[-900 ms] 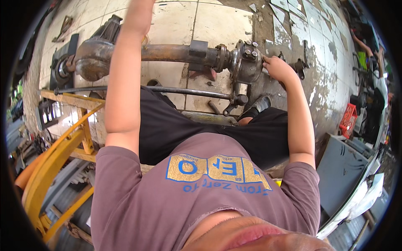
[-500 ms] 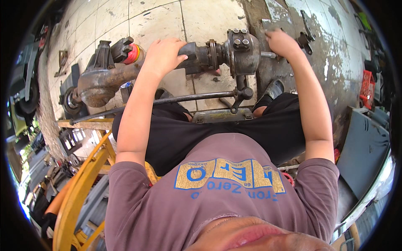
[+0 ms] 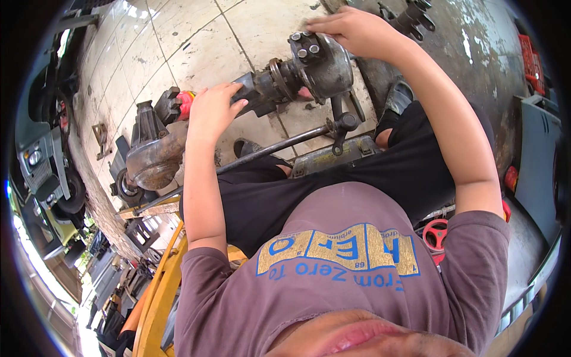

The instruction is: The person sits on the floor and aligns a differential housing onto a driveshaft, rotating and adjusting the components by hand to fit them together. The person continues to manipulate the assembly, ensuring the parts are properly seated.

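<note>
A greasy vehicle axle (image 3: 156, 160) lies across in front of me, its round differential housing at the left. My left hand (image 3: 213, 113) rests on the axle tube, thumb apart and fingers laid over the top. At the right end is a rounded steering knuckle (image 3: 333, 68) with a bolted block (image 3: 307, 47) on top. My right hand (image 3: 351, 31) is over the far side of this knuckle, fingers stretched out to the left and slightly blurred; whether it touches the metal I cannot tell. A long tie rod (image 3: 273, 143) runs along the near side.
Behind the axle tube stands a red and yellow round object (image 3: 185, 105). A dark flanged metal part (image 3: 411, 19) lies at the far right. Yellow metal framing (image 3: 159, 291) is at my left, a grey cabinet (image 3: 538, 157) and a red crate (image 3: 529, 62) at the right. Pale tiles (image 3: 178, 44) cover the floor.
My right hand has moved left, from beyond the shaft at the axle's right end to over the knuckle, its fingers now straighter. The left hand stays on the tube. The view has turned slightly.
</note>
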`<state>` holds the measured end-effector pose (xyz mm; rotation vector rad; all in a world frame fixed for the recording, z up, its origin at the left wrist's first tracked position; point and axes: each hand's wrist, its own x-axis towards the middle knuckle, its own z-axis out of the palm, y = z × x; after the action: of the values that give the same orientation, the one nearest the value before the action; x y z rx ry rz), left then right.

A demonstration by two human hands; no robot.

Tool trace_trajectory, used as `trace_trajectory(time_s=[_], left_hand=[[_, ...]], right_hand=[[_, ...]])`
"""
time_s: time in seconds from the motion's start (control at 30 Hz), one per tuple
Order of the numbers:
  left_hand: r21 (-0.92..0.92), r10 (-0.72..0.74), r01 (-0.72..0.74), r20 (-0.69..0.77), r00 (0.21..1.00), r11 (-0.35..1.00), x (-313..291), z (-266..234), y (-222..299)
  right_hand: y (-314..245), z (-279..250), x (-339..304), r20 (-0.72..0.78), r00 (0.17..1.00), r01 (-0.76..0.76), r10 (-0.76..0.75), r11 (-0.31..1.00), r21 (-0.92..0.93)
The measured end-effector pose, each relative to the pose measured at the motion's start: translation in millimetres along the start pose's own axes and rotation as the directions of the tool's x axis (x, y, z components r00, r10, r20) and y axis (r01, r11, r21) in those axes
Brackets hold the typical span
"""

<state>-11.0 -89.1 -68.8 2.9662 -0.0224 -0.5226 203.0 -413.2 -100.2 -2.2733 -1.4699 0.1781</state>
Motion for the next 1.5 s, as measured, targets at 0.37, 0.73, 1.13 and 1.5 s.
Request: trace_trajectory(time_s=[0.37, 0.73, 1.13, 1.5], left_hand=[[-0.01, -0.001, 0.0, -0.023, 1.0, 1.0, -8.4, 9.2, -1.7], [0.027, -0.035, 0.032, 0.109, 0.993, 0.999, -4.1, 0.8, 4.7], [0.085, -0.069, 0.064, 0.061, 0.996, 0.994, -3.9, 26.6, 0.2], [0.021, -0.105, 0.104, 0.078, 0.991, 0.994, -3.4, 29.1, 0.2]], right_hand=[[2.5, 13.9, -28.4, 0.119, 0.975, -0.169, 0.188, 0.974, -0.15], [39.7, 15.6, -58.9, 0.114, 0.821, -0.542, 0.559, 0.827, -0.147], [13.5, 11.3, -39.0, 0.011, 0.979, -0.191, 0.204, 0.931, -0.312], [31.8, 23.8, -30.0, 0.041, 0.967, -0.244, 0.25, 0.962, -0.119]])
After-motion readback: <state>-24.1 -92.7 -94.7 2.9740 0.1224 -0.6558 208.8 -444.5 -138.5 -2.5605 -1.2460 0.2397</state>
